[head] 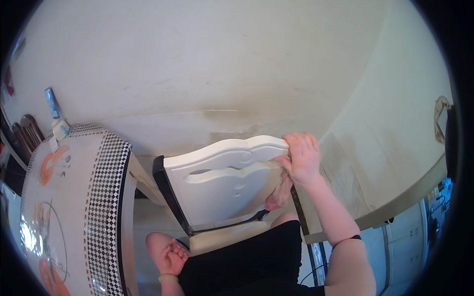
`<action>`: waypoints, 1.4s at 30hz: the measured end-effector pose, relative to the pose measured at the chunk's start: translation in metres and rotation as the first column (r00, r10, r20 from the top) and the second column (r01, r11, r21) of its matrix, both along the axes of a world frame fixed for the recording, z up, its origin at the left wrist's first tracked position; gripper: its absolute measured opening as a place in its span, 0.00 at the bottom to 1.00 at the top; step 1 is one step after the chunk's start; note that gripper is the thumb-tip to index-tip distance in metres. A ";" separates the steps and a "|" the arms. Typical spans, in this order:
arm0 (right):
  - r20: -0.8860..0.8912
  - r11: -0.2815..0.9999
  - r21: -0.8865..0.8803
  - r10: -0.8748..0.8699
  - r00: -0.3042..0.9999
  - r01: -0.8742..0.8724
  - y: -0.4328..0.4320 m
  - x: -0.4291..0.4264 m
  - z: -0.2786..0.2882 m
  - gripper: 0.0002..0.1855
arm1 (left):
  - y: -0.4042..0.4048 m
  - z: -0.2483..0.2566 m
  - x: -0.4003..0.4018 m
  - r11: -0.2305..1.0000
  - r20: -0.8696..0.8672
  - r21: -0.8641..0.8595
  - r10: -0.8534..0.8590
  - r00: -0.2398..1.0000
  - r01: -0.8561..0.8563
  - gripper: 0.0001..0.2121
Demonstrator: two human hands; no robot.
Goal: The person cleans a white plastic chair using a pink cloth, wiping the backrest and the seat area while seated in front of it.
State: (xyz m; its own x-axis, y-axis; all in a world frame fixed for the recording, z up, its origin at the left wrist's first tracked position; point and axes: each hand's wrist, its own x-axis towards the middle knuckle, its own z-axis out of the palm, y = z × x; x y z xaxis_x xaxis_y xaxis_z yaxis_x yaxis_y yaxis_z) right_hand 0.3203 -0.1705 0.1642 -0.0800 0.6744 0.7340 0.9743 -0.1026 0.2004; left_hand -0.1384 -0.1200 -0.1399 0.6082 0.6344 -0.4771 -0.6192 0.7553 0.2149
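A white chair backrest (229,177) with a scalloped top and a dark side frame stands upright before me, close to the wall. My right hand (304,157) grips its top right corner, fingers over the edge and thumb against the face. Below that hand, a blurry pinkish shape lies against the panel; whether it is a reflection cannot be told. My left hand (174,257), a pale bracelet at its wrist, lies palm up with loosely curled fingers by my bare knee and holds nothing. Part of the pale chair seat (229,236) shows beneath the backrest, beside my black clothing.
At the left stands a table with a checkered-edged cover (102,192), bearing a small white container (60,128). Brown chair backs (31,129) are beyond it. A stained wall (237,74) lies ahead; its end edge (407,203) and white cabinets (407,240) are at right.
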 end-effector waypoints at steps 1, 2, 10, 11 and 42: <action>-0.012 0.999 0.029 -0.014 1.000 0.015 0.006 -0.002 -0.008 0.35 | 0.001 0.002 0.003 1.000 -0.012 0.001 0.008 1.000 -0.008 0.17; -0.038 0.994 0.097 -0.044 0.998 0.048 0.011 -0.008 -0.016 0.35 | 0.002 0.004 0.005 1.000 -0.025 0.002 0.017 1.000 -0.017 0.17; -0.180 0.980 0.173 -0.069 0.981 0.101 -0.011 -0.035 -0.193 0.43 | 0.002 0.007 0.016 0.999 -0.034 0.015 -0.035 0.999 0.035 0.16; -0.195 0.984 0.148 -0.071 0.978 0.101 -0.018 -0.038 -0.223 0.43 | 0.003 0.006 0.015 0.999 -0.028 0.019 -0.037 0.999 0.038 0.16; -0.423 0.874 0.453 0.038 0.905 0.175 0.029 -0.019 -0.067 0.51 | 0.005 0.003 0.013 0.994 -0.105 0.022 -0.105 0.989 0.107 0.16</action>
